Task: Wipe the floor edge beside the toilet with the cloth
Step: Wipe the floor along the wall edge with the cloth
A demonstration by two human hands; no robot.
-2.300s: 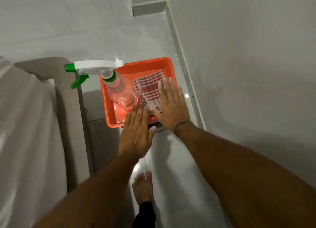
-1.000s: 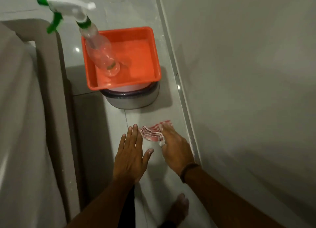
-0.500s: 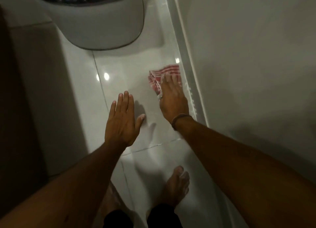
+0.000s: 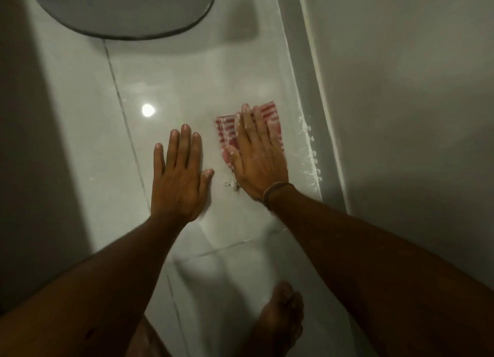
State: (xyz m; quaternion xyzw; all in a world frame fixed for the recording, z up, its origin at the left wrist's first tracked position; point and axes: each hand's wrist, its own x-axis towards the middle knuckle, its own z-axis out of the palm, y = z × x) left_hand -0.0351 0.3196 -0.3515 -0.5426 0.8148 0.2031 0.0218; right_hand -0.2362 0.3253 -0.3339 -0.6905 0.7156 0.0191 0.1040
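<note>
The cloth [image 4: 227,128] was red-and-white striped, folded small, and lay flat on the glossy pale floor tile [image 4: 173,89]. It was pressed under the flat palm and spread fingers of the right hand [image 4: 256,158], with stripes showing past the fingertips and to the hand's left. It sat near the floor edge [image 4: 310,153], not quite touching it. White residue flecked that edge just beside the cloth.

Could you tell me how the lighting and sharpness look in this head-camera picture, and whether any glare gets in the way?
Head view: dim overall, with one small glare spot on the glossy floor, clear of the cloth; deep shadow along the left; right hand slightly soft; wall edge bowed by the wide lens.
</note>
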